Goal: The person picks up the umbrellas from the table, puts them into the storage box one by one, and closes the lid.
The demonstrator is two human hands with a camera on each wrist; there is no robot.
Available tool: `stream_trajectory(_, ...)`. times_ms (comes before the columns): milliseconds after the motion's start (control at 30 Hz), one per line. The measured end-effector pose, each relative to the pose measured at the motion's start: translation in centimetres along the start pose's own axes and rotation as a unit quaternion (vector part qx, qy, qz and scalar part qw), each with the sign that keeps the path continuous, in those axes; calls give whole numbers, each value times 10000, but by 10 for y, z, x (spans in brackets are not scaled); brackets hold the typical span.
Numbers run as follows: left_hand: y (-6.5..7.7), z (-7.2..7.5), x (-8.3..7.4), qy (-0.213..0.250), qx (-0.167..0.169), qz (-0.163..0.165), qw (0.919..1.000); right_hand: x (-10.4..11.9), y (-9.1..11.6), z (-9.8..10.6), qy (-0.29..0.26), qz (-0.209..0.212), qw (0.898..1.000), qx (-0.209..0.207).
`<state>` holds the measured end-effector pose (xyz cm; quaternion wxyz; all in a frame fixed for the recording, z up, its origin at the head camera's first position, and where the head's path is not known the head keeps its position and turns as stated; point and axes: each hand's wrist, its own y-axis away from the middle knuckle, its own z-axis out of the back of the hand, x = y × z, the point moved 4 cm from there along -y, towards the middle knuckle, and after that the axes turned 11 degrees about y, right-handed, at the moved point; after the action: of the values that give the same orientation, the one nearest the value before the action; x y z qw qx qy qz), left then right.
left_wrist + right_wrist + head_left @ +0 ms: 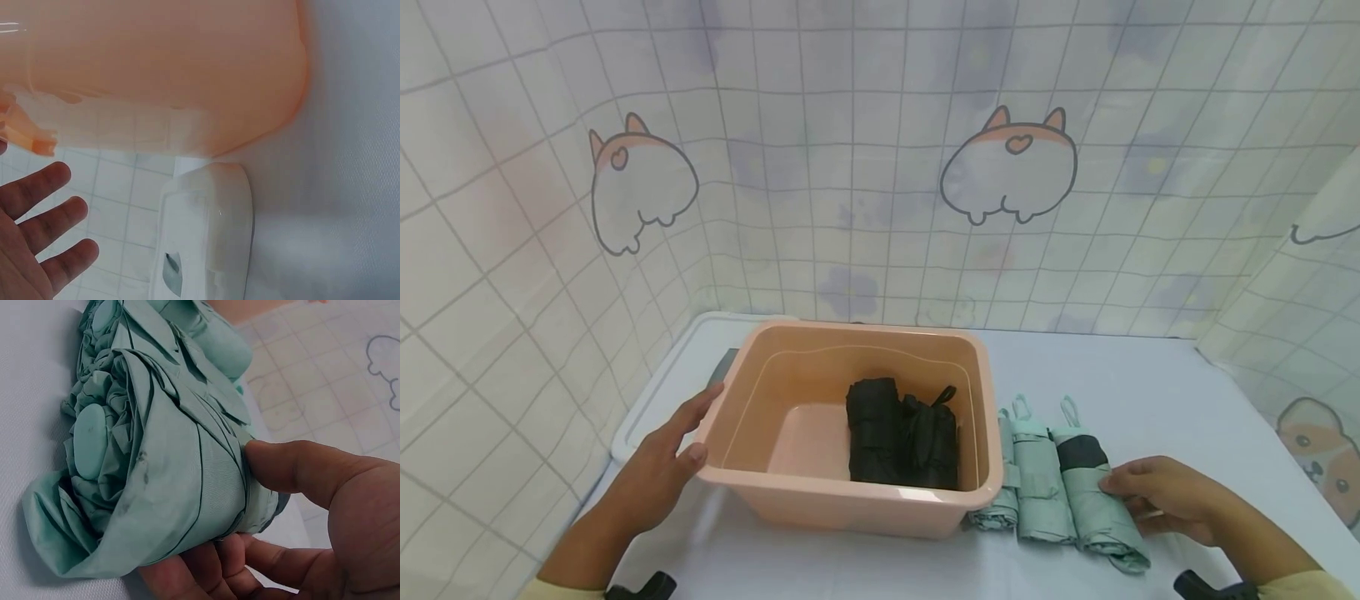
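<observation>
My left hand (658,462) rests at the left rim of a peach plastic basin (865,481), its fingers spread and fairly straight, as the left wrist view also shows. Inside the basin, toward its right, lie two black folded umbrellas (874,429). Three mint-green folded umbrellas lie side by side just right of the basin. My right hand (1172,500) grips the rightmost mint-green umbrella (1101,508), which has a dark band near its strap end. In the right wrist view the thumb presses on top of this umbrella (181,481) while the fingers curl beneath it.
A white lidded box (658,400) stands behind and left of the basin, partly hidden by it. The white table (1120,375) is enclosed by a grid-patterned curtain (880,167) at the back and sides. The leftmost mint-green umbrella (1000,508) is partly covered by the basin's right rim.
</observation>
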<state>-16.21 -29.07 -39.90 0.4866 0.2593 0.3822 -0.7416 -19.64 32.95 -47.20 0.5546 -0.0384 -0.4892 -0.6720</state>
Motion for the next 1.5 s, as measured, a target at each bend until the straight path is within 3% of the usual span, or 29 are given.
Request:
stream_trajectory(733,-1,0,-1,-72,-10,101,9999,6,0,-1,39,91,9999,-97)
stream_trajectory(1500,-1,-1,-5,-64,29,125,9999,23,15,28,-277,599,9977,-173)
